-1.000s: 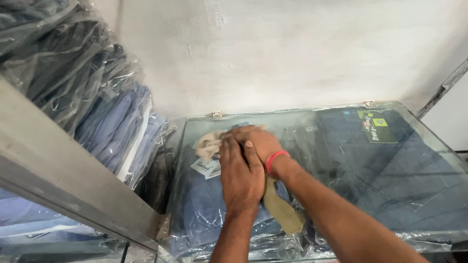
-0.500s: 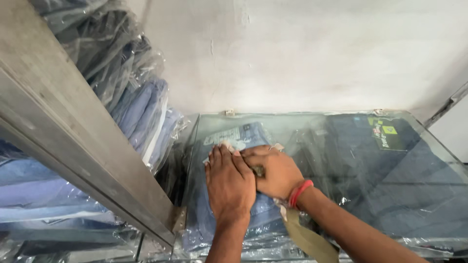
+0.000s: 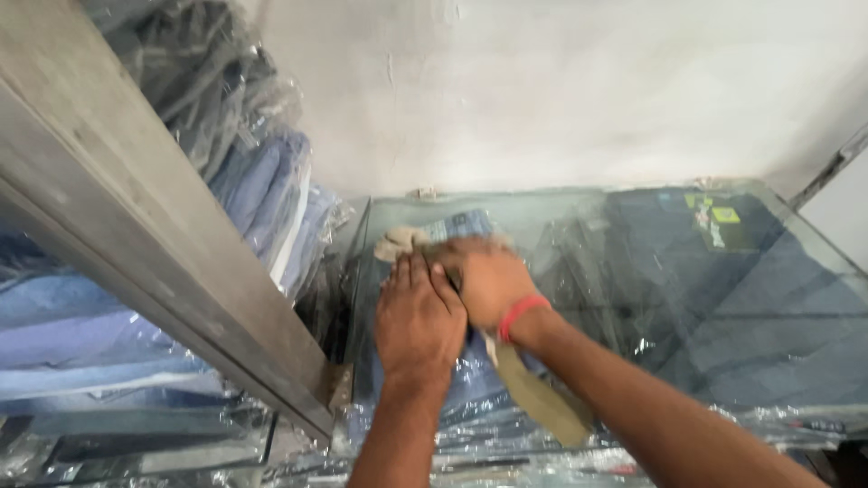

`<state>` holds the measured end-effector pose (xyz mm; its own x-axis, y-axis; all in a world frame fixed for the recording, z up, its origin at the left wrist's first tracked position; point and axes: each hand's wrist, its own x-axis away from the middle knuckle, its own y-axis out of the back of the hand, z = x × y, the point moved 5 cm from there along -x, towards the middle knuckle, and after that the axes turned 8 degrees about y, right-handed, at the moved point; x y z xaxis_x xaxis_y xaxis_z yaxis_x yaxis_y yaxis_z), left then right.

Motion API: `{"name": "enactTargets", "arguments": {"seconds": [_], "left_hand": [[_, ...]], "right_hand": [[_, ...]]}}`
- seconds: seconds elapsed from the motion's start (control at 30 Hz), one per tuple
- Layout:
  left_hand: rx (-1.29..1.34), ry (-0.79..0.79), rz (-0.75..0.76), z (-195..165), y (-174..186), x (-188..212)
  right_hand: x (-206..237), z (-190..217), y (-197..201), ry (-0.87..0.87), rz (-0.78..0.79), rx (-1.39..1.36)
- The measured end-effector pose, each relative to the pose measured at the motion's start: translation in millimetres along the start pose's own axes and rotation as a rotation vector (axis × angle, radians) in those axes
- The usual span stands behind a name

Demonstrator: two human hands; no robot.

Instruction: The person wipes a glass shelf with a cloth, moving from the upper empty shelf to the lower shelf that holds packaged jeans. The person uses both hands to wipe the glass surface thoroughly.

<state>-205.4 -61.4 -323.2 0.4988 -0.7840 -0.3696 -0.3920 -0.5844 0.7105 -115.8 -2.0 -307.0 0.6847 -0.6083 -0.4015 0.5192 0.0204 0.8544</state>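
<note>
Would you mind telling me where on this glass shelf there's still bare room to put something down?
Little shows bare. The clearest strip of glass shelf runs along the white wall, behind the bagged jeans that the left hand and right hand press. The right side carries another bagged dark jeans pack. Left of the glass edge, the stacked bagged garments crowd everything.

You have a glass shelf (image 3: 579,203) against a white wall, carrying plastic-wrapped folded blue jeans (image 3: 452,389) at left and a darker wrapped pair (image 3: 723,307) at right
</note>
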Motion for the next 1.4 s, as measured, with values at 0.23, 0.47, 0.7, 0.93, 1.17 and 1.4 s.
{"name": "enactTargets", "arguments": {"seconds": [0.23, 0.47, 0.7, 0.93, 1.17, 1.4], "left_hand": [[0.215, 0.160, -0.001, 17, 15, -4], [0.266, 0.151, 0.079, 11, 16, -8], [0.257, 0.167, 0.099, 10, 16, -6], [0.389, 0.198, 0.052, 12, 21, -4], [0.484, 0.212, -0.005, 18, 28, -6], [0.371, 0.252, 0.218, 18, 16, -4]], "right_hand": [[6, 4, -1, -0.152, -0.067, 0.085], [8, 19, -4, -0.074, -0.015, 0.053], [2, 21, -6, -0.090, -0.054, 0.053], [-1, 17, -9, -0.012, -0.040, 0.057], [6, 24, -13, 0.017, 0.008, 0.021], [46, -20, 37, -0.304, -0.034, 0.065]]}}
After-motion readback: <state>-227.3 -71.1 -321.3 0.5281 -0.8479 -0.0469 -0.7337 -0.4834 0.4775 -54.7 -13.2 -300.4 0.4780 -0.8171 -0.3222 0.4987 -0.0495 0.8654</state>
